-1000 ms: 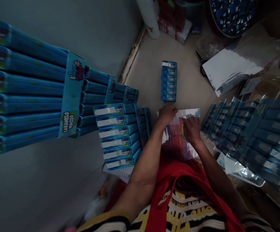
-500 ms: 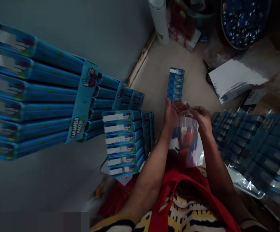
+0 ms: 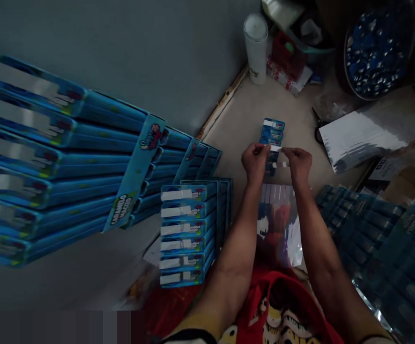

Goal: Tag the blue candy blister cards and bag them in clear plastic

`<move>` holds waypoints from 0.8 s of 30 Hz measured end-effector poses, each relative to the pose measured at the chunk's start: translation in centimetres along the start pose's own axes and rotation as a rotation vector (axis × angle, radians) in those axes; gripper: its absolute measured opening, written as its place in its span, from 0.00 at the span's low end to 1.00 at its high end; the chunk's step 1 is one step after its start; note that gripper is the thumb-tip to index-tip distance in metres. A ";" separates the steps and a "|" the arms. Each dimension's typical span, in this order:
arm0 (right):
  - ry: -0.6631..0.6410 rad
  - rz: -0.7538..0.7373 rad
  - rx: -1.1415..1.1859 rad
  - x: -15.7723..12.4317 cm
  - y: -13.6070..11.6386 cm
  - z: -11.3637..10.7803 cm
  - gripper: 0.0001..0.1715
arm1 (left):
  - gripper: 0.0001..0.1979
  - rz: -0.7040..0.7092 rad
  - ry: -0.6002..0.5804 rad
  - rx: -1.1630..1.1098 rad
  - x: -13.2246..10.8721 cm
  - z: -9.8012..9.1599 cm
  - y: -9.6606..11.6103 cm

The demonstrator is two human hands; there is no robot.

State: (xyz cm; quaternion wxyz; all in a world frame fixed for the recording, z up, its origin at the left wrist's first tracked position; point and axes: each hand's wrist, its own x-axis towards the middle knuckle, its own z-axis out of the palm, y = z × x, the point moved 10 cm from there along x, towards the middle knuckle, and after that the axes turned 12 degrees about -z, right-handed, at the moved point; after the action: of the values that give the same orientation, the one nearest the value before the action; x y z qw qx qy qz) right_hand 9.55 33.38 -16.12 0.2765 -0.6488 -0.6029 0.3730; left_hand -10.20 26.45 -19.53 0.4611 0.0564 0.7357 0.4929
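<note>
Your left hand [image 3: 255, 163] and right hand [image 3: 298, 165] are raised side by side above the floor [image 3: 243, 119], and the white strip [image 3: 275, 148] hangs stretched between them. Each hand pinches one end of it between thumb and forefinger: the left end sits at your left fingertips, the right end at your right fingertips. The other fingers are curled in and both hands show their backs to you. Two small white bits show just under the strip, at 6 o'clock from it; you cannot tell whether they are stuck to it or lie behind it.

Both forearms run up from 6 o'clock, bare and nearly parallel, with the wrists straight and a gap between them. In that gap, at 6 o'clock from the hands, the glossy sheet [image 3: 279, 215] lies on your lap, with a row of white strips along its top edge.

At 12 o'clock, partly hidden by the hands, lies a row of blue packs [image 3: 274, 128]. At 8 o'clock from your left hand stands a stack of blue boxes [image 3: 186, 229], close beside your left forearm. At 4 o'clock from your right hand lie bagged blue boxes [image 3: 372, 229]. At 2 o'clock, well apart, rests a pile of silvery sheets [image 3: 365, 136].
</note>
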 end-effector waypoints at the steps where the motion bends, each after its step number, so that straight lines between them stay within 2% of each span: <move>1: -0.017 -0.008 -0.034 1.1 -0.5 0.8 0.20 | 0.06 0.049 0.050 0.045 1.1 -0.3 1.0; 4: -0.058 0.001 -0.142 3.7 -1.8 2.8 0.16 | 0.07 0.119 0.156 0.131 4.1 -0.8 2.8; 7: -0.071 0.007 -0.221 5.2 -2.7 4.1 0.15 | 0.08 0.092 0.191 0.159 6.6 -0.7 3.0; 11: -0.110 0.008 -0.288 6.1 -3.0 5.3 0.14 | 0.07 0.022 0.173 0.121 8.5 -0.3 1.7; 19: -0.132 0.010 -0.314 6.7 -1.8 6.3 0.12 | 0.08 -0.025 0.147 0.086 9.8 0.3 -0.3; 21: -0.130 0.019 -0.328 7.1 -1.2 6.3 0.12 | 0.08 -0.089 0.134 0.054 10.2 0.7 -1.2; 24: -0.124 0.011 -0.378 8.1 0.0 5.6 0.21 | 0.07 -0.241 0.030 -0.009 10.6 2.1 -3.2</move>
State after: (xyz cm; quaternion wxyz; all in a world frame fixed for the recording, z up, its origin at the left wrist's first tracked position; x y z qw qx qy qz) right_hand 4.88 40.87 -20.52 0.1098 -0.6683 -0.6745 0.2940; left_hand -13.49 31.91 -28.77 0.5064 -0.0418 0.7416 0.4379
